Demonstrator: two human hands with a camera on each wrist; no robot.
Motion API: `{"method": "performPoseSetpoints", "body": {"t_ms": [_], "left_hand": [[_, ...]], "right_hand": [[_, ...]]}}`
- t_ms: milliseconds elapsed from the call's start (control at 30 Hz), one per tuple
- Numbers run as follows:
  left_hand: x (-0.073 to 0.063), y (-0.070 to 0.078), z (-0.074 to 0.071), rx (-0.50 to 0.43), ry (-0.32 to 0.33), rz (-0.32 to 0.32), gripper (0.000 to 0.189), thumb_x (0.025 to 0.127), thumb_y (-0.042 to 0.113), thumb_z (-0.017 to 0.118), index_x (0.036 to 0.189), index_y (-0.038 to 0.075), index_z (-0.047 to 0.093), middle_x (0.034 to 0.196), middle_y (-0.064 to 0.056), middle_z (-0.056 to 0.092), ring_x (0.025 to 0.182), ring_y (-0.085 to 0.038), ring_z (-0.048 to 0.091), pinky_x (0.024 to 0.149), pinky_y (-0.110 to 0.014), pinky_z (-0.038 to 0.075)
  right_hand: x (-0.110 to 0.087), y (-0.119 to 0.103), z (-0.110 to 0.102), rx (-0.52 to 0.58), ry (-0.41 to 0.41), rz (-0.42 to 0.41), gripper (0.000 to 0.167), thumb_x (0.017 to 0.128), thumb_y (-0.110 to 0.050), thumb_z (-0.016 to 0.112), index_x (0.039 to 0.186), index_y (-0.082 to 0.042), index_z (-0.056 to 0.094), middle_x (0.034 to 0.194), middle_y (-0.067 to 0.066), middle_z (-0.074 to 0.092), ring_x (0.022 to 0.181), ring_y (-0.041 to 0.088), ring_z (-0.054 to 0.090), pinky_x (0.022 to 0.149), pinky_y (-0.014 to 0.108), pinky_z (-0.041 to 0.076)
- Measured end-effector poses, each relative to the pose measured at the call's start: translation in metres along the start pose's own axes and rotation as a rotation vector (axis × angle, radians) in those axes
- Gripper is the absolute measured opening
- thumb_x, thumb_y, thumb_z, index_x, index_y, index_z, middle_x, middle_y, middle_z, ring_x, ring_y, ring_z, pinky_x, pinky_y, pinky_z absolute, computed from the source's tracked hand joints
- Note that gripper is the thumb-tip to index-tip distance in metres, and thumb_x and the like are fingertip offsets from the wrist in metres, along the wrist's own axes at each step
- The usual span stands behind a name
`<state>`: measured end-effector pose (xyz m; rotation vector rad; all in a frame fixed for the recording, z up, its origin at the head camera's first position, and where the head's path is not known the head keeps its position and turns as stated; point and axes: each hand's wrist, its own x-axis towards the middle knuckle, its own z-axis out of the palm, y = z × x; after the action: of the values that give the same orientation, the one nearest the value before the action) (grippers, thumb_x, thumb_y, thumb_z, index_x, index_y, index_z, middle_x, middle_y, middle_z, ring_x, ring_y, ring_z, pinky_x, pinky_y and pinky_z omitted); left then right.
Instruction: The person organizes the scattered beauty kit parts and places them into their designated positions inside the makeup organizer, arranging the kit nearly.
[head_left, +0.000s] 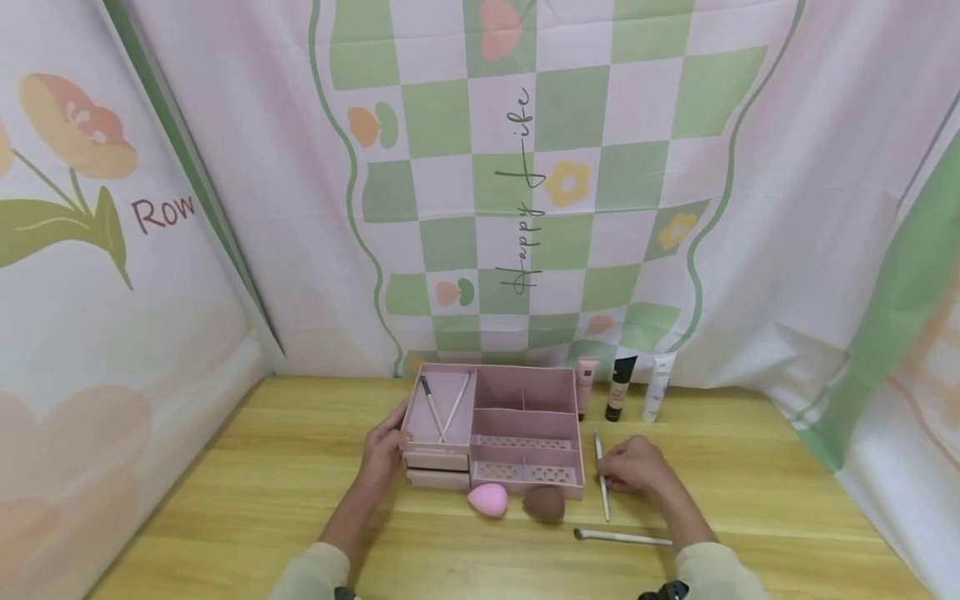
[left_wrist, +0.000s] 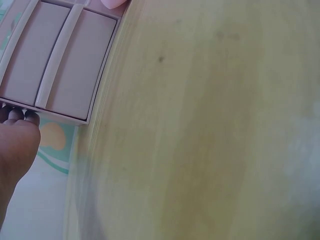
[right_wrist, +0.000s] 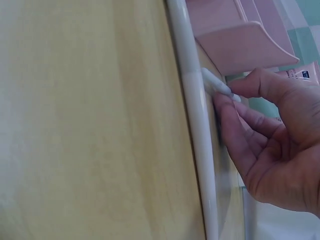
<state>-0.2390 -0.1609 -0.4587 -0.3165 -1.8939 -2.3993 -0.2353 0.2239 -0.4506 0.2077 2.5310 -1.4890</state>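
A pink cosmetics organizer stands on the table, with drawers at its left front and open compartments at its right. My left hand holds the organizer by its left side; in the left wrist view its fingertips are partly hidden at the box edge. To the right of the box, my right hand pinches a slim white makeup brush between thumb and fingers. A second makeup brush lies nearer the front; its white handle crosses the right wrist view. Two more makeup brushes rest on the organizer's flat top.
A pink makeup sponge and a brown one sit against the organizer's front. Behind my right hand stand a pink tube, a black-capped foundation tube and a white tube. A patterned curtain hangs along the table's back edge.
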Motion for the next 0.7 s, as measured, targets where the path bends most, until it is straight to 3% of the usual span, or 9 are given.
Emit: {"method": "performPoseSetpoints", "body": {"t_ms": [267,533,700], "left_hand": [[0.003,-0.002,0.0,-0.007,-0.006,0.006,0.074,0.079,-0.008,0.041,0.151,-0.014,0.026,0.165,-0.026,0.02,0.156,-0.042,0.015,0.123,-0.034,0.023],[0.001,0.0,0.0,0.013,0.005,0.0,0.074,0.079,-0.007,0.042,0.151,-0.012,0.026,0.165,-0.026,0.019,0.156,-0.045,0.015,0.124,-0.045,0.018],[0.0,-0.001,0.0,-0.003,0.002,0.004,0.074,0.078,-0.009,0.041,0.15,-0.014,0.026,0.165,-0.027,0.018,0.156,-0.043,0.014,0.124,-0.039,0.019]], "right_hand": [[-0.002,0.0,-0.005,0.099,-0.115,-0.017,0.032,0.082,0.004,0.066,0.109,0.021,0.065,0.072,0.006,0.071,0.061,0.01,0.064,0.061,0.023,0.062],[-0.003,-0.007,-0.008,0.156,-0.141,-0.008,0.036,0.085,0.005,0.065,0.116,0.023,0.06,0.079,0.009,0.072,0.067,0.011,0.066,0.065,0.023,0.063],[-0.007,-0.014,-0.012,0.143,-0.16,-0.031,0.037,0.087,0.003,0.065,0.118,0.023,0.059,0.077,0.006,0.072,0.067,0.01,0.066,0.065,0.022,0.063]]}}
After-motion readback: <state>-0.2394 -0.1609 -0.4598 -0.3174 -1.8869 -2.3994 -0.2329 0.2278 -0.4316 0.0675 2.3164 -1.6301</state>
